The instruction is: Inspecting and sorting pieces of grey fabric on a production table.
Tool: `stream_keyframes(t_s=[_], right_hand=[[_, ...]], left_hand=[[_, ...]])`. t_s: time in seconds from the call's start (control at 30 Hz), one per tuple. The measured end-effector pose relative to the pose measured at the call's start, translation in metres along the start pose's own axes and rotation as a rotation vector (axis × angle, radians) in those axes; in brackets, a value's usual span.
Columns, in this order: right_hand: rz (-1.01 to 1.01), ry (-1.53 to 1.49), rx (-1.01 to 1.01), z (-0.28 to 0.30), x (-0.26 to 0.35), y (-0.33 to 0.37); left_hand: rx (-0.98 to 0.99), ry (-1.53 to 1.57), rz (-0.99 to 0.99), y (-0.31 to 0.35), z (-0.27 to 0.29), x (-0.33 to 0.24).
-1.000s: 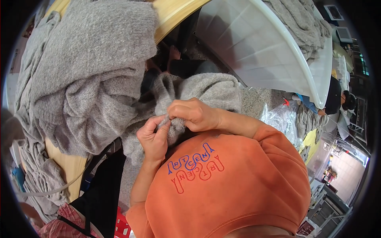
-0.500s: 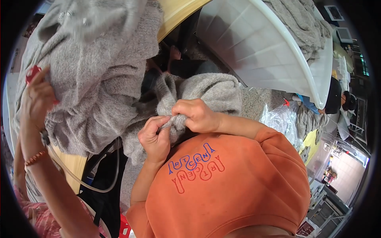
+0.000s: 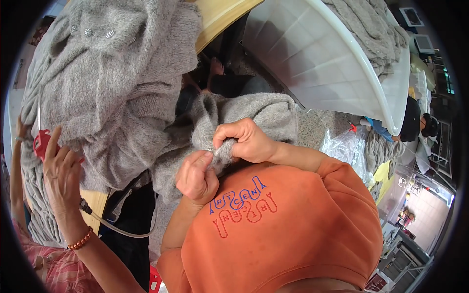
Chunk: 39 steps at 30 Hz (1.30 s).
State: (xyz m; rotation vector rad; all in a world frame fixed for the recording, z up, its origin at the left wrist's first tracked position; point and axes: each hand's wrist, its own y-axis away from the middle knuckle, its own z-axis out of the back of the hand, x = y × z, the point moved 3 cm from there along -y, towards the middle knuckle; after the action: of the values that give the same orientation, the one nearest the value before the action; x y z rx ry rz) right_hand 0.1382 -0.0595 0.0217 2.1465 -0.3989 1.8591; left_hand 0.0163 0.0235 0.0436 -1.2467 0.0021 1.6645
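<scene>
A grey fuzzy knit garment (image 3: pixel 268 115) lies bunched across my lap. My right hand (image 3: pixel 250 142) is closed on a gathered fold of it, thumb and forefinger pinched together. Just to the lower left, my left hand (image 3: pixel 198 178) pinches the same fold, its fingertips close to the right hand's. Whatever small detail lies between the fingertips is too small to make out. Part of the garment hangs down to the left, partly hidden behind my left hand.
Grey knitwear (image 3: pixel 112 93) with shiny buttons is heaped on a wooden table (image 3: pixel 224 19). At the left, a co-worker's hand (image 3: pixel 61 180) holds a red air gun (image 3: pixel 44 144) with a hose (image 3: pixel 124 233). A white plastic bin (image 3: pixel 312 58) and clear plastic bag (image 3: pixel 344 146) stand to the right.
The co-worker's hand with the red air gun has moved down and slightly right. My hands have shifted slightly rightward, still pinching the garment. The heaped knitwear has settled, its buttons now sharp.
</scene>
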Motion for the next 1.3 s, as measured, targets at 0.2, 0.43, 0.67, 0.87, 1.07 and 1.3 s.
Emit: stream_keyframes(t_s=[0.2,0.43,0.67,0.87,1.07,1.3], right_hand=[[0.249,0.264,-0.105,-0.006,0.009,0.0],[0.442,0.598,-0.233,-0.011,0.006,0.001],[0.018,0.832,-0.058,0.031,-0.008,0.0],[0.16,0.607,0.221,0.004,-0.015,-0.004],[-0.061,0.211,0.079,0.012,-0.013,-0.009],[0.044,0.228,0.102,0.0,-0.02,-0.008]], left_hand=[[0.017,-0.058,-0.127,-0.002,-0.002,-0.003],[0.009,-0.066,-0.039,-0.004,-0.003,0.001],[0.102,0.22,0.619,0.003,0.0,0.033],[0.267,0.494,0.84,0.009,-0.011,0.031],[0.272,0.321,0.832,0.007,-0.001,0.037],[0.265,0.452,0.834,0.011,-0.011,0.035]])
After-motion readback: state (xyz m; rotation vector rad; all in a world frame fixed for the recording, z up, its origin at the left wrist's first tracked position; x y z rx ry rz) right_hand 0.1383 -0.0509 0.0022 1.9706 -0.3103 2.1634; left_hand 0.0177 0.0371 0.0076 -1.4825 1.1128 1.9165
